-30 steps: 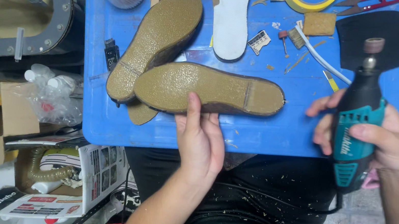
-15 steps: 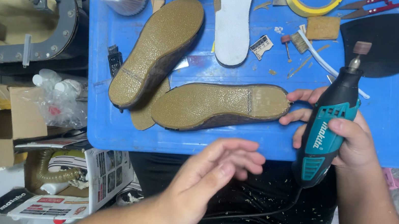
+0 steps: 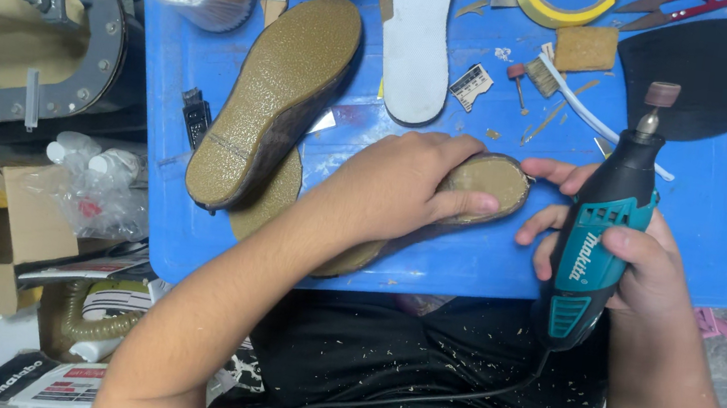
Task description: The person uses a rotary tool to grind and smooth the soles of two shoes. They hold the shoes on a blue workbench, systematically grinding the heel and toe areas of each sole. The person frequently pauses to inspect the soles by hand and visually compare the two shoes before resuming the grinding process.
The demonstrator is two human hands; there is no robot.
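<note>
Two soles lie on the blue table (image 3: 713, 250), and I take that table as my landmark. My left hand (image 3: 389, 189) is spread flat over the tan sole (image 3: 488, 178) near the table's front edge, palm down and fingers curled over its rim, pinning it so that it cannot slide. My right hand (image 3: 637, 259) is closed round the teal-and-black rotary tool (image 3: 604, 226), its loose fingertips touching the sole's end to steady it. The tool's grinding bit (image 3: 660, 95) points toward the table's far side, away from the sole, so it touches nothing. A second tan sole (image 3: 274, 99) rests at a slant toward the table's left side, and a black rubber piece (image 3: 708, 72) lies at the far right corner, both out of my way.
</note>
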